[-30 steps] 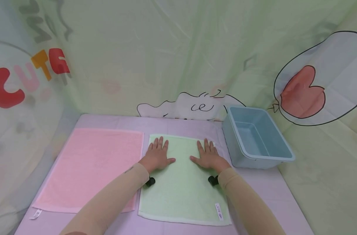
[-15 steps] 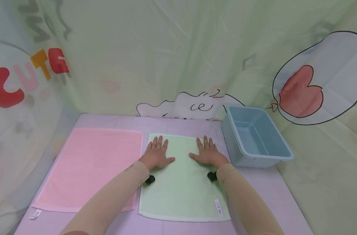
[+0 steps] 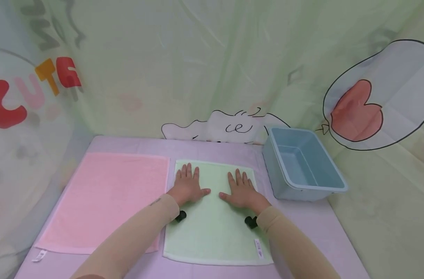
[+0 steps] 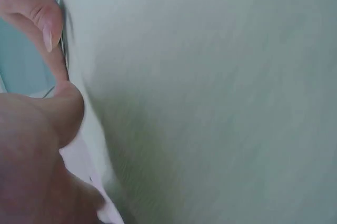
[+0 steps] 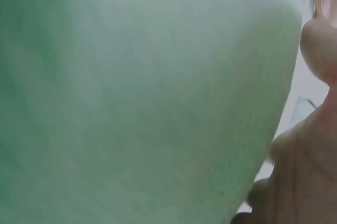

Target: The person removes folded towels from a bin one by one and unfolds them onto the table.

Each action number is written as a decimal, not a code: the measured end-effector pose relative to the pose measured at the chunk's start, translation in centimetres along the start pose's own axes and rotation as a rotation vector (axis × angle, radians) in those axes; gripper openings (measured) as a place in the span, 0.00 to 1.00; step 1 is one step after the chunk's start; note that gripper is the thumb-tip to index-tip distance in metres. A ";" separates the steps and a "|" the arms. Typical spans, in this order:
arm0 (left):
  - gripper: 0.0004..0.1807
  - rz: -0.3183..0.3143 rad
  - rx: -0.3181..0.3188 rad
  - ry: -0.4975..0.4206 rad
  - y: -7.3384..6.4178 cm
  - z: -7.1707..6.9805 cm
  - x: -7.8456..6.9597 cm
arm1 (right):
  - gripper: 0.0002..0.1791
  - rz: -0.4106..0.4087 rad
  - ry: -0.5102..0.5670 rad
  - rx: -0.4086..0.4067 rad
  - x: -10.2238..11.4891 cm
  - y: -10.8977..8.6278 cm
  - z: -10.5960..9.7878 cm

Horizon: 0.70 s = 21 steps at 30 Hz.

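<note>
A pale green towel [image 3: 215,232] lies spread flat on the table, with a white tag near its front right corner. My left hand [image 3: 187,188] rests on its far left part, fingers straight and spread, thumb pointing inward. On the far right part lies my right hand [image 3: 243,192], also flat with straight fingers. The two thumbs face each other across a strip of towel. In the left wrist view the towel [image 4: 210,87] fills most of the picture beside the hand; the right wrist view also shows mainly towel [image 5: 158,92].
Left of the green towel lies a flat pink towel [image 3: 110,201] with a white tag at its front left corner. A blue-grey plastic basin [image 3: 281,186] stands at the back right. A lilac cloth [image 3: 145,145] covers the table. Printed curtains hang behind and at both sides.
My right hand has slid a little to the left and toward me over the green towel. The left hand has shifted only slightly, and the thumbs are nearer each other.
</note>
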<state>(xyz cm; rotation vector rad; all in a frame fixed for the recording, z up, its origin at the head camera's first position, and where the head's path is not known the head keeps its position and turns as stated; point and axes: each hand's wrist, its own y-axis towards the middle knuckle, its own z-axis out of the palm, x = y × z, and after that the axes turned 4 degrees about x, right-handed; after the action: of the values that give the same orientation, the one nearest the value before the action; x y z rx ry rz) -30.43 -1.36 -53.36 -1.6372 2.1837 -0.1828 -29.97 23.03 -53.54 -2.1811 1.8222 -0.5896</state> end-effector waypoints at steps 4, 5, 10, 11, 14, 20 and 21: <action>0.55 0.076 -0.017 0.055 0.0 0.3 -0.4 | 0.59 0.023 -0.002 -0.001 0.8 -0.6 0.3; 0.56 0.084 -0.016 0.050 0.3 0.6 -0.4 | 0.59 0.027 -0.008 -0.001 0.8 -0.6 0.3; 0.58 0.069 -0.006 0.018 1.3 1.5 0.0 | 0.59 0.034 -0.012 0.016 0.6 -0.5 0.1; 0.59 0.066 -0.005 0.013 1.3 1.4 -0.1 | 0.59 0.033 -0.007 0.017 0.5 -0.4 0.0; 0.58 0.057 0.004 0.007 0.8 1.0 -0.3 | 0.59 0.036 0.007 0.021 0.4 -0.3 -0.4; 0.59 0.047 0.033 0.005 1.6 1.4 -0.2 | 0.63 0.013 0.018 0.020 -0.5 0.6 -0.6; 0.58 0.046 0.033 0.012 1.6 1.3 -0.2 | 0.64 0.006 0.026 0.022 -0.7 0.8 -0.6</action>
<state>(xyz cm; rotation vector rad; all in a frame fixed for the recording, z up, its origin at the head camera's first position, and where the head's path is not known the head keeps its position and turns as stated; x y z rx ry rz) -31.27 -0.54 -55.09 -1.5699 2.2136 -0.2151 -31.07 23.62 -53.49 -2.1631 1.8258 -0.6373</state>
